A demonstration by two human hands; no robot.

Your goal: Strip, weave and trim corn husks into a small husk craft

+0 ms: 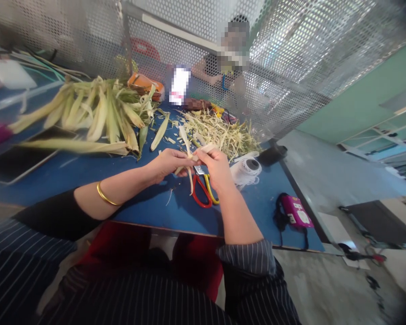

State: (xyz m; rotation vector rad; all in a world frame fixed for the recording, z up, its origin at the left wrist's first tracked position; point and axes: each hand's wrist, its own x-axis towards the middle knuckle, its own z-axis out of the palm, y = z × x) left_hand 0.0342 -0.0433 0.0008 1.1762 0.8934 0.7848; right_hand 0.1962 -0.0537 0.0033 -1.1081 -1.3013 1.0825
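Pale strips of corn husk [185, 138] cross between my two hands above the blue table. My left hand [171, 163] pinches the strips from the left, its fingers closed round them. From the right, my right hand [215, 168] grips the same bundle, thumb and fingers pressed together. One strip end hangs down below my left fingers. Scissors [203, 192] with one red and one yellow handle lie under my hands, blades partly hidden. Right of my right hand stands a spool of white string [246, 171]. Beyond my hands is a heap of shredded husk [219, 133].
Whole corn husks [101, 108] are piled at the left, beside a dark flat panel [23, 155]. A purple box with a black cord [296, 211] sits near the right edge. A lit phone [179, 85] stands before the perforated metal screen [176, 36]; a person [219, 74] is behind it.
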